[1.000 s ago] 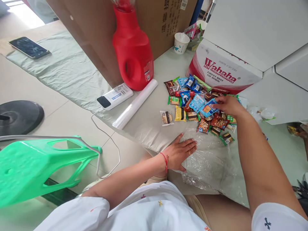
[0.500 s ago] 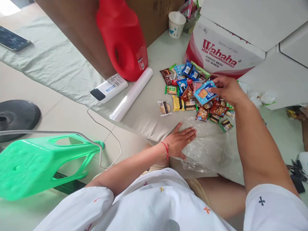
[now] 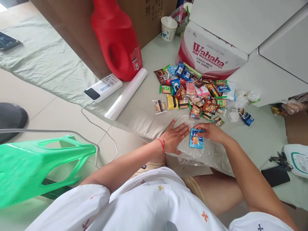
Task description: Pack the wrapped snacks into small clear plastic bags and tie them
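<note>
My left hand point(image 3: 173, 138) lies flat with fingers spread on the left edge of a clear plastic bag point(image 3: 211, 154), which is spread at the front of the cloth. Over the bag, my right hand point(image 3: 209, 132) pinches a light-blue snack packet point(image 3: 196, 141) by its upper right part. Whether the packet rests on the plastic or hovers just above it, I cannot tell. Just beyond my hands lies a heap of small wrapped snacks, among them a yellow packet point(image 3: 172, 102), a brown cookie packet point(image 3: 210, 106) and a blue packet point(image 3: 183, 71).
Behind the snacks stands a Wahaha carton point(image 3: 209, 57). To the left are a red jug point(image 3: 124, 45), a plastic film roll point(image 3: 126, 94) and a white power bank point(image 3: 104, 88). A green stool point(image 3: 21, 173) lies lower left; keys point(image 3: 281, 160) and a black wallet-like item point(image 3: 275, 175) are at right.
My right hand has brought the light-blue packet from above the snack heap down toward me, over the plastic bag. My left hand has stayed flat on the bag.
</note>
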### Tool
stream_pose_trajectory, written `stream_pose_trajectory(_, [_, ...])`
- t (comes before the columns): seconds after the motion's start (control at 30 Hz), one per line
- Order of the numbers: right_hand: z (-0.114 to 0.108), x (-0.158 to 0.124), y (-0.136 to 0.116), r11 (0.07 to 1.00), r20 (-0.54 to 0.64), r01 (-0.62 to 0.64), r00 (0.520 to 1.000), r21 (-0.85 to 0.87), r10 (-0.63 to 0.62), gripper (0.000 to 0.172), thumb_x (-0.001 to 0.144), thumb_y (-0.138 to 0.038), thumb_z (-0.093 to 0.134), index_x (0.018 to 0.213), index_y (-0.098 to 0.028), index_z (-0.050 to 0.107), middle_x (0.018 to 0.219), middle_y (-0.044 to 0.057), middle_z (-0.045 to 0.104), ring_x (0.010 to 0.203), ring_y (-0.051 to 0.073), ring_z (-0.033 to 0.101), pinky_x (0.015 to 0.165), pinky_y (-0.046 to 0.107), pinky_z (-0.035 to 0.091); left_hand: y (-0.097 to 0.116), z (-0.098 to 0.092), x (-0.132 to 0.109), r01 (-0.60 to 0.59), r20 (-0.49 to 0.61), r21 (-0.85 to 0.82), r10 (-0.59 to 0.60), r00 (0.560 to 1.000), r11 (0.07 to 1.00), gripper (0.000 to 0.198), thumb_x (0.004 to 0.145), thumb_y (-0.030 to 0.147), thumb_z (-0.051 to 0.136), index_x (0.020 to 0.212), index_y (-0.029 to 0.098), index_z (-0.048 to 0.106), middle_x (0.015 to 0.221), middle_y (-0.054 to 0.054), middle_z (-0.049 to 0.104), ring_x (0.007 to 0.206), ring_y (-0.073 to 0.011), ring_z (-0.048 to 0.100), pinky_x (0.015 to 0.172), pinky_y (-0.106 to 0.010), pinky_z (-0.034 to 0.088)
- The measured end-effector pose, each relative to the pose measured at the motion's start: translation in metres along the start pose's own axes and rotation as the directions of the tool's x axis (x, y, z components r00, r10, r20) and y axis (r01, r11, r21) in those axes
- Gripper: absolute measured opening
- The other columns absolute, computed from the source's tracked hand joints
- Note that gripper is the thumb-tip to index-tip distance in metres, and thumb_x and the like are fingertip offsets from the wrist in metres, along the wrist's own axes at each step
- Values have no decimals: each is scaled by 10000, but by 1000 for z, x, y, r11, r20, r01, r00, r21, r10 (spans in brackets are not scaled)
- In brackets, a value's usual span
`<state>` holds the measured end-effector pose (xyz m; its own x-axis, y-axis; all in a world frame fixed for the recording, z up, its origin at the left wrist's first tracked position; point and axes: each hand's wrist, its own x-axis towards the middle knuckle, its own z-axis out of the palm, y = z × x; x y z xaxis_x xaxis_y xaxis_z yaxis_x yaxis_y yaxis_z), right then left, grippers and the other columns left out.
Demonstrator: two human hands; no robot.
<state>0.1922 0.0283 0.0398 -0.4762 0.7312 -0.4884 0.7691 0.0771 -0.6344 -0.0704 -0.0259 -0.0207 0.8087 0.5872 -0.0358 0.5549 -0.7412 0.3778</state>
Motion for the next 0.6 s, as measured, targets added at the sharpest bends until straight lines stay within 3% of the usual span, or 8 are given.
stream_pose_trajectory(0.1, [-20, 0, -6, 976, -129, 80, 986, -201, -107, 379, 803, -532, 737, 1076, -270, 762, 1130, 61, 756, 1023, 274, 692, 906, 391, 530, 0, 0, -1, 2, -14, 2, -2, 1000, 1000, 1201, 723, 699, 749, 1670, 171, 234, 1749, -170, 170, 1630, -405, 112, 1263, -695, -71])
stream_pose_trajectory(0.2, [-63, 16, -23, 956, -301, 31, 946, -291, -122, 353, 873, -549, 638, 1007, -249, 770, 985, 56, 768, 911, 264, 697, 850, 382, 531, 1, -1, -1, 5, -21, 2, -5, 1000, 1000, 1186, 724, 700, 748, 1669, 189, 247, 1747, -166, 189, 1630, -407, 112, 1271, -681, -58])
stream_pose_trajectory(0.33, [-117, 83, -61, 907, -507, -73, 846, -415, -164, 343, 925, -463, 558, 983, -199, 770, 861, 85, 759, 859, 292, 684, 834, 412, 528, 1, -1, -1, -7, -18, -9, 7, 1000, 1000, 1181, 730, 701, 741, 1668, 180, 247, 1745, -167, 196, 1627, -409, 124, 1271, -685, -45])
stream_pose_trajectory(0.4, [-131, 133, -86, 851, -494, -41, 829, -524, -263, 344, 960, -417, 516, 1014, -188, 766, 954, 117, 768, 963, 325, 674, 924, 459, 516, 0, -1, -2, -13, -25, -12, 12, 1000, 1000, 1175, 739, 696, 738, 1666, 166, 248, 1746, -166, 189, 1627, -402, 131, 1274, -685, -47])
stream_pose_trajectory(0.5, [-135, 213, -124, 711, -366, 44, 834, -702, -413, 328, 992, -311, 467, 1095, -167, 742, 1116, 162, 746, 1214, 374, 576, 1071, 545, 440, 0, 0, -4, -22, -36, -16, 22, 999, 1000, 1172, 756, 693, 735, 1664, 137, 246, 1746, -170, 179, 1629, -388, 130, 1283, -674, -52])
stream_pose_trajectory(0.6, [-129, 278, -147, 669, -290, 84, 856, -738, -428, 361, 945, -252, 565, 1274, -141, 662, 1225, 176, 708, 1365, 397, 461, 1109, 627, 387, 1, -1, -7, -28, -41, -14, 27, 999, 1000, 1192, 766, 698, 734, 1666, 107, 221, 1748, -173, 162, 1635, -370, 108, 1292, -670, -45])
